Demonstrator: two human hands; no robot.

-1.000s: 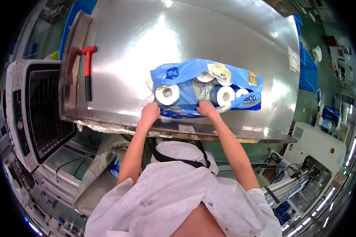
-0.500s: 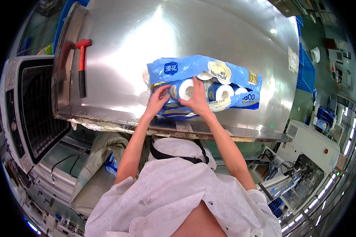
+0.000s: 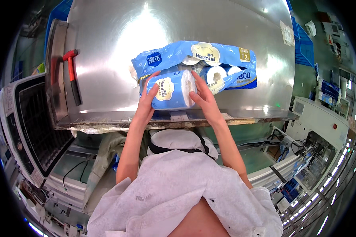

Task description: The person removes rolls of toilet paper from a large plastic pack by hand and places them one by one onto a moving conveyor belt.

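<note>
A blue-wrapped toilet roll (image 3: pixel 172 91) is held between my two hands, lying on its side in front of a torn-open pack. My left hand (image 3: pixel 147 98) grips its left end, with the fingers partly behind it. My right hand (image 3: pixel 205 98) presses on the white right end, thumb and fingers apart around the core hole. Behind it lies the long blue plastic pack (image 3: pixel 172 52), its front side split open. Inside the opening another toilet roll (image 3: pixel 216 74) shows its white end, with more roll ends next to it.
The metal worktable (image 3: pixel 106 75) has a raised left wall and a worn front edge. A red hammer (image 3: pixel 72 75) with a black grip lies at its left. Blue crates (image 3: pixel 303 47) stand beyond the right edge. A grey-framed machine (image 3: pixel 35 122) is at the left.
The toilet roll has come out of the pack's opening toward me, between both hands. It now shows its printed side. The pack and hammer appear shifted as the view moved.
</note>
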